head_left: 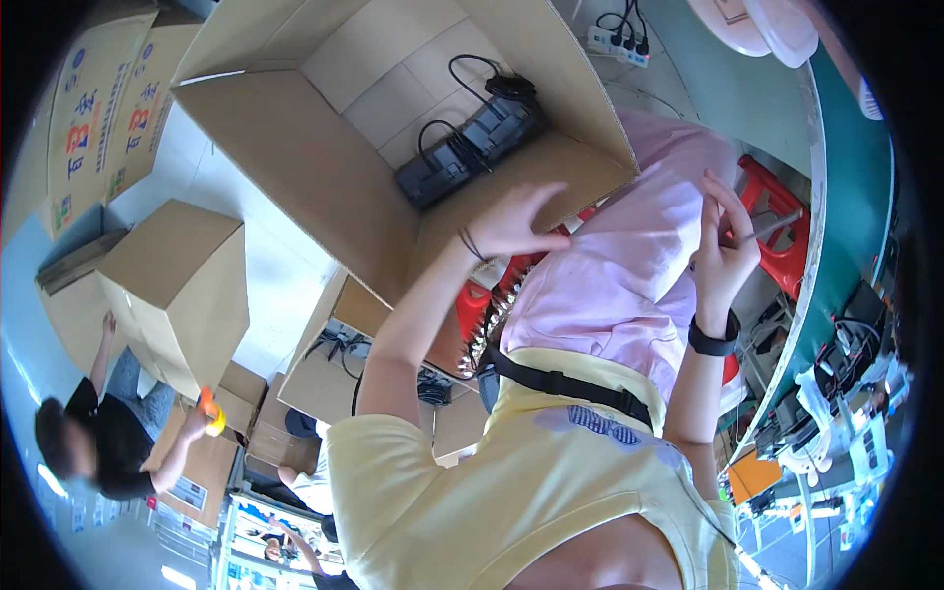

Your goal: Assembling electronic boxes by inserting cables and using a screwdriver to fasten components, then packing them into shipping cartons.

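A large open cardboard box stands in front of me, tilted in the view. Two black devices with coiled cables, one of them a dark boxy unit, lie inside it against beige rectangular panels. My left hand reaches over the box's near side, fingers spread and thumb apart, holding nothing. Off to the right, above my lap and beside a red plastic stool, my right hand is closed around a thin grey pen-like object. Its exact kind cannot be made out.
Green-topped table curves along the right, with cables and dark devices on it. A white power strip lies on the floor at the far right. More cardboard boxes stand at left, where another person holds a yellow-orange tool.
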Action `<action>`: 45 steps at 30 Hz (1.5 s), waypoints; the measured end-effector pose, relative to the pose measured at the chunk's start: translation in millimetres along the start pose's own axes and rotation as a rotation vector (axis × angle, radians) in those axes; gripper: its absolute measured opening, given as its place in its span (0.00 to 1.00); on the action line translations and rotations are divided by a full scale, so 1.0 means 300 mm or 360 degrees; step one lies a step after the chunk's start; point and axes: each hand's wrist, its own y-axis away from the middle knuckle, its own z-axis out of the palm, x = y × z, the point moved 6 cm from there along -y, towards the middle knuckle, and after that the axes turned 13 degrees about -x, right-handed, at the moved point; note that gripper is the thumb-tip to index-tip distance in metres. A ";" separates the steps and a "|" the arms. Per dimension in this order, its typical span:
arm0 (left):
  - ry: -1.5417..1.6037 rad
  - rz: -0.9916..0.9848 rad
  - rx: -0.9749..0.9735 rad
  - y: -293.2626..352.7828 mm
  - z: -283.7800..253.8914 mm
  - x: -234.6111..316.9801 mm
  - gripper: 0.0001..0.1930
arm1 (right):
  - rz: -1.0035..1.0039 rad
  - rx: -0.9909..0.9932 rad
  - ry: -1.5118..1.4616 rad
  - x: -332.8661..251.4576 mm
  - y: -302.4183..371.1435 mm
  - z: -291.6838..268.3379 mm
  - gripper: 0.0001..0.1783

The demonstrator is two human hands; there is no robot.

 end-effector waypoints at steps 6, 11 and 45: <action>-0.0111 -0.0358 0.0190 -0.034 0.039 0.070 0.32 | -0.0084 0.0092 0.0045 0.002 0.007 -0.140 0.11; -0.0141 -0.0454 0.0318 -0.019 -0.038 0.026 0.36 | -0.0300 0.0231 0.0142 -0.026 0.002 -0.221 0.13; -0.1158 -0.1440 0.0622 -0.433 -0.233 -1.098 0.35 | 0.0567 0.0553 0.0672 0.035 -0.036 -0.476 0.31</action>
